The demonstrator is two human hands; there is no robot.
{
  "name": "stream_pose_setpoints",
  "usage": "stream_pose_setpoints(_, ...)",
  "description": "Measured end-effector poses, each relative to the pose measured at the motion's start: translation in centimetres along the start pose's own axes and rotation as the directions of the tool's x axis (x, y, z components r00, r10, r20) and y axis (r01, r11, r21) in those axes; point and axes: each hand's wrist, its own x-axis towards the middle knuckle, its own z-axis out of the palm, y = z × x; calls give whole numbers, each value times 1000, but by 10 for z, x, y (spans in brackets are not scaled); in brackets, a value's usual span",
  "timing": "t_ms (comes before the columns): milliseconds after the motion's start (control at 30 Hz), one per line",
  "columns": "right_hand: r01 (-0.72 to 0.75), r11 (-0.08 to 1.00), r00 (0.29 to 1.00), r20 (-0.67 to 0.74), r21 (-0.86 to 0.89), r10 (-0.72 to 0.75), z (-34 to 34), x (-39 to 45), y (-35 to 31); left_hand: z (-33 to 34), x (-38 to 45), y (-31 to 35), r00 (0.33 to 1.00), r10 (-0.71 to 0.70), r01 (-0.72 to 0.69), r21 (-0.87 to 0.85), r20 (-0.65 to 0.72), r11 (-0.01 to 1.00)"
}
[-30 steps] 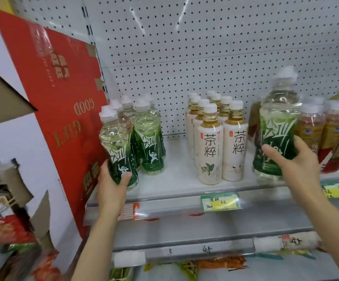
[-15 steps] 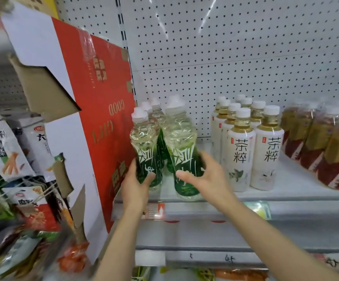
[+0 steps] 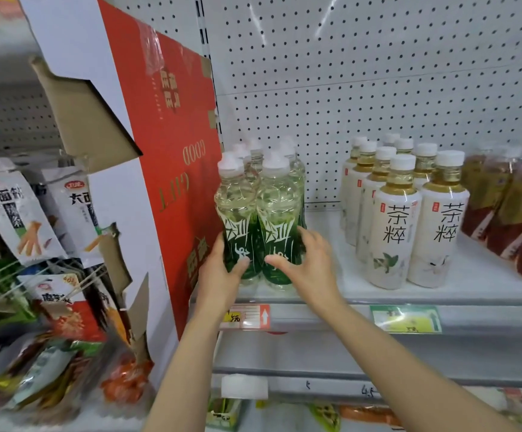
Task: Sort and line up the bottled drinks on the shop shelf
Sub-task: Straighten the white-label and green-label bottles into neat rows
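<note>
so the green-label bottle (image 3: 276, 226) that was way over at 3 o'clock by the brown teas (image 3: 509, 210) a sec ago is now down at the shelf (image 3: 362, 291) front, touching its twin (image 3: 236, 226). right hand (image 3: 308, 263) curls round it, left hand (image 3: 220, 275) grips the twin. greens look sorted imo, white teas (image 3: 418, 219) sit at 3 o'clock.
</note>
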Motion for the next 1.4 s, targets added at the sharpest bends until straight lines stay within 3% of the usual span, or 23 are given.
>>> stream_pose_setpoints(533, 27, 999, 999, 24, 44, -28, -4, 3, 12, -4, 0, -10, 996, 87, -87, -79, 1, 993)
stream_pose_setpoints(667, 100, 995, 995, 12, 3, -100, -6, 3, 11, -8, 2, 1, 991, 112, -99, -146, 78, 984)
stream_pose_setpoints(733, 136, 989, 989, 48, 62, -139, -10, 8, 5, -10, 10, 12, 979, 135, -108, -173, 153, 979)
stream_pose_setpoints(867, 156, 972, 970, 156, 175, -184, -13, 19, 2, -8, 21, 23, 953, 72, 19, -295, 293, 955)
stream_pose_setpoints(1267, 110, 962, 977, 151, 250, -151, -10, 19, 10, -2, 19, 17, 960, 110, -29, -303, 256, 953)
stream_pose_setpoints(1400, 143, 984, 988, 38, 102, -148, -11, 6, 14, 4, 5, 21, 989, 124, -100, -267, 76, 959)
